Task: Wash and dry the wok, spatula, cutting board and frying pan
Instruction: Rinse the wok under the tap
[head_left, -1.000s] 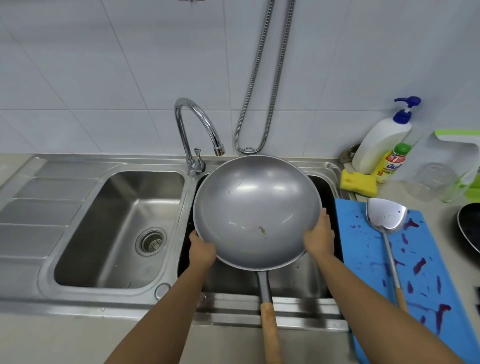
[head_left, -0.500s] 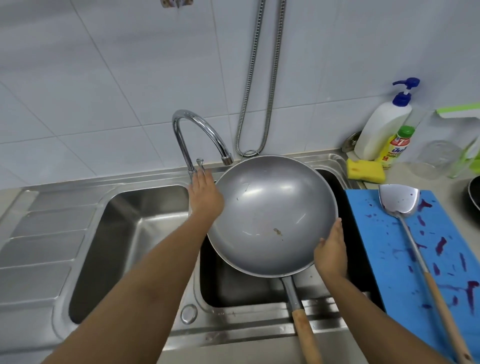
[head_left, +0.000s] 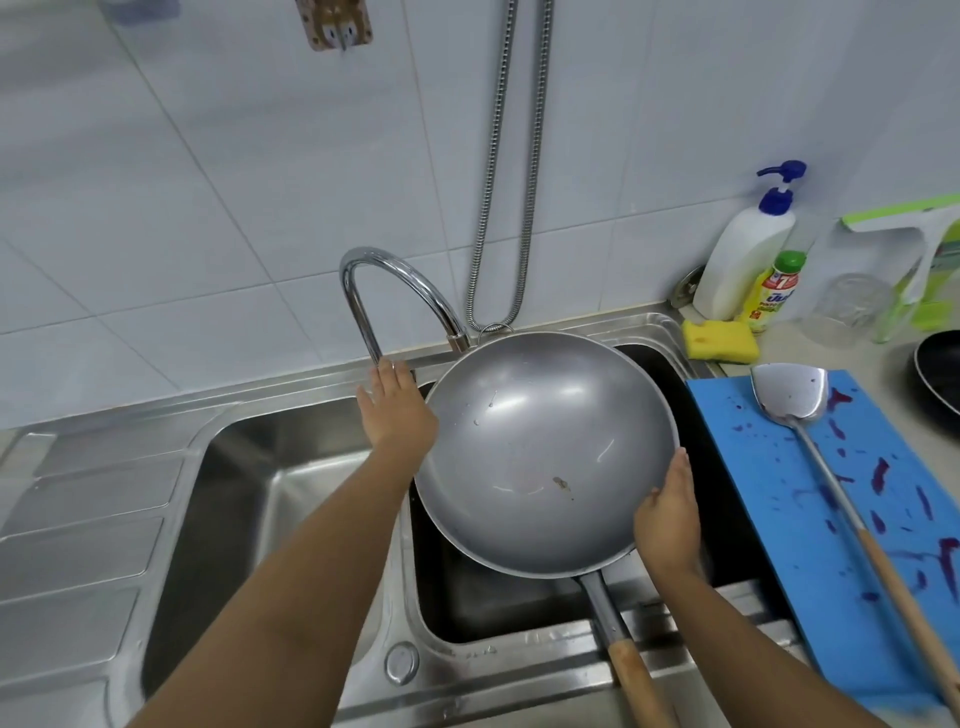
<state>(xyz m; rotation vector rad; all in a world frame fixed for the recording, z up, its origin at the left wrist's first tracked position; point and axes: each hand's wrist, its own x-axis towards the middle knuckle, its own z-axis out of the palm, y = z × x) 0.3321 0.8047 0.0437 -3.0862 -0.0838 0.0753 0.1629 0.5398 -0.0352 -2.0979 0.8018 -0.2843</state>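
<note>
- The wok (head_left: 545, 452) was held tilted over the right basin of the sink (head_left: 519, 618), its wooden handle pointing back toward the person. A brown speck and a few pale smears marked the inside.
- The right hand (head_left: 667, 514) gripped the wok's near-right rim, thumb laid over the edge and fingers curled beneath.
- The left hand (head_left: 397, 410), at the wok's far-left edge, reached to the foot of the tap (head_left: 395, 275). Its fingers stretched forward with the thumb spread. The lever was hidden behind them, so a pinch could not be confirmed.
- Judgement: the step was opening the water. The spout ended just over the wok's far rim, so a gentle flow and a bowl tipped toward the basin would limit splashing. One hand carried the whole wok, so resting its rim on the sink edge would steady it.
- Right of the wok lay the blue cutting board (head_left: 810, 519), stained purple, with the spatula (head_left: 789, 395) on it. Both looked unwashed.
- Beyond the wok to the far right sat a yellow sponge (head_left: 719, 340), a pump bottle (head_left: 743, 265) and a small detergent bottle (head_left: 774, 296).
- The frying pan (head_left: 940, 379) showed only partly, further right of the wok.
- Nothing blocked the spout. The hose (head_left: 498, 208) hung behind the wok.
</note>
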